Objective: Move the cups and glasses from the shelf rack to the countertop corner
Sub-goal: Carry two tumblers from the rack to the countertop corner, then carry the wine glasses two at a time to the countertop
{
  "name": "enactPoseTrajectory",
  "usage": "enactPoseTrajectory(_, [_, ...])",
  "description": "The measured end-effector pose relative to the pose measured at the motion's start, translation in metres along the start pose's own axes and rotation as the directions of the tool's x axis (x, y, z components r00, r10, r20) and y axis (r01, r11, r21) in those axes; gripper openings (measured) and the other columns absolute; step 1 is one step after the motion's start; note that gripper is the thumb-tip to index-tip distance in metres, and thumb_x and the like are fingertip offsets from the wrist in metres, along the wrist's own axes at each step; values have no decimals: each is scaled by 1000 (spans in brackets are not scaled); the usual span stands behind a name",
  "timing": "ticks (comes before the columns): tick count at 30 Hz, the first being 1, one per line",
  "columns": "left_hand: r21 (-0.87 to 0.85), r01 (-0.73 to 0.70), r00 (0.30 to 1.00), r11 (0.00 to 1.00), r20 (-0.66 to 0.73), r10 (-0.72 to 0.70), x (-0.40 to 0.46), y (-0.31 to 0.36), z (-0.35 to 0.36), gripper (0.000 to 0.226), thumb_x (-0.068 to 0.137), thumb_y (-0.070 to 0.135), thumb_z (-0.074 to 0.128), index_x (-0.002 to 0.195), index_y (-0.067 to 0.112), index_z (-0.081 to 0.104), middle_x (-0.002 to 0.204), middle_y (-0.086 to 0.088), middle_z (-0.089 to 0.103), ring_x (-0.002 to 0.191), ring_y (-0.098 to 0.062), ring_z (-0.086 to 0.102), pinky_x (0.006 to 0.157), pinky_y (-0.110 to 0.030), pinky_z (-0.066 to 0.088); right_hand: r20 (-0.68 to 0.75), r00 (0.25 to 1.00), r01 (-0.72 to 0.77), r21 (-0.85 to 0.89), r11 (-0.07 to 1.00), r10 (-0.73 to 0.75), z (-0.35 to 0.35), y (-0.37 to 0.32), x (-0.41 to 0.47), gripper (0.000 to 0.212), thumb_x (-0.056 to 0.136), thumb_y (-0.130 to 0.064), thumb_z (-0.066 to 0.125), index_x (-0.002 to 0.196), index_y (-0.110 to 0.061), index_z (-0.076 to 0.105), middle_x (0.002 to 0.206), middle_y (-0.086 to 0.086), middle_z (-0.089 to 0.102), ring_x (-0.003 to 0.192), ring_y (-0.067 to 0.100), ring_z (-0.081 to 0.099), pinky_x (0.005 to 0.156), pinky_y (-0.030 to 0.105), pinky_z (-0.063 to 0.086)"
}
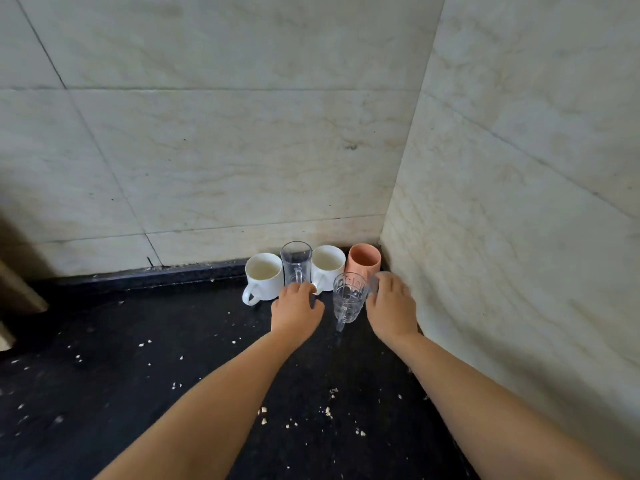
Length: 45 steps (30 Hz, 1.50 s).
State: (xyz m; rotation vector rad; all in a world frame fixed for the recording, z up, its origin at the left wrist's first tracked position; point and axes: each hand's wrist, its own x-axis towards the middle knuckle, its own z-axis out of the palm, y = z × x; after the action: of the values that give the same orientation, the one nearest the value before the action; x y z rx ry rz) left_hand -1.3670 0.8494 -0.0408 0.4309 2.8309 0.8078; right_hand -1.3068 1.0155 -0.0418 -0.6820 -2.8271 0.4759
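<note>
In the countertop corner (349, 344) stands a back row of a white mug (264, 276), a plain glass mug (295, 259), a second white mug (328, 266) and a peach cup (364, 260). A cut-glass mug (349, 296) stands in front of them, its handle pointing towards me. My left hand (297, 310) is curled at the foot of the plain glass mug's handle; whether it grips is hidden. My right hand (391, 306) sits to the right of the cut-glass mug, with its fingers wrapped over a clear glass (373, 284) that is mostly hidden.
Marble-tiled walls (242, 161) meet at the corner just behind and to the right of the cups. The black countertop is strewn with pale crumbs (329, 412). A beige object (20, 292) juts in at the left edge.
</note>
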Motion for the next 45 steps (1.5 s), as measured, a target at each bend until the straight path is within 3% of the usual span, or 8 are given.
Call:
enactPoseTrajectory(3, [160,-102,992,982,-56,113,-15,-10,-16,39,93,29,46,130,21,50,135,1,50,126,-22,44,103,-38,36,34,979,205,-140,969,-203,-1,-19,-12,39,92,-24,49,129,-12,49,134,10,51,127,31,46,105,48,39])
enactPoseTrajectory(7, [240,-76,990,968,-100,102,-39,-26,-35,39,93,30,45,130,21,49,136,1,50,129,-20,42,107,-37,33,116,921,388,-209,897,-372,-4,-45,-28,44,96,-29,42,137,-16,42,147,5,42,137,26,36,113,47,29])
enactPoseTrajectory(15, [202,147,958,968,-272,-88,-115,-61,-71,38,93,29,45,130,20,50,135,0,50,129,-22,41,106,-37,32,223,797,598,-155,787,-561,-15,-94,-68,45,99,-29,37,142,-15,34,150,5,33,141,25,28,116,50,23])
enactPoseTrajectory(21, [165,353,895,921,-345,-281,-228,-94,-66,37,94,30,44,129,20,50,135,0,49,130,-21,40,109,-37,29,319,633,759,-75,647,-706,-3,-128,-148,47,100,-29,37,145,-17,33,153,4,31,143,24,26,117,49,22])
enactPoseTrajectory(27, [71,593,740,802,-441,-508,-359,-136,-81,39,94,30,44,131,20,50,138,-1,48,133,-23,39,111,-38,28,398,367,913,18,408,-840,12,-188,-250,46,101,-29,34,145,-16,29,155,5,25,146,24,21,119,50,17])
enactPoseTrajectory(34, [-81,825,425,559,-564,-708,-546,-183,-100,39,93,29,45,130,21,51,133,-1,52,128,-23,43,105,-37,33,363,-21,985,165,42,-932,19,-266,-419,44,100,-28,34,142,-17,32,153,4,30,144,23,23,118,48,18])
enactPoseTrajectory(39, [-199,902,213,383,-567,-796,-684,-208,-96,37,91,32,46,126,21,53,131,0,54,125,-23,46,102,-36,34,292,-214,957,254,-140,-932,12,-294,-561,46,99,-29,38,143,-18,35,152,3,33,143,21,26,116,45,20])
enactPoseTrajectory(45, [-256,935,69,246,-548,-833,-846,-222,-93,38,90,30,46,126,20,52,130,-2,54,124,-24,46,101,-36,35,269,-353,909,326,-261,-896,11,-313,-724,47,99,-30,38,145,-19,33,154,3,30,145,20,22,117,47,19])
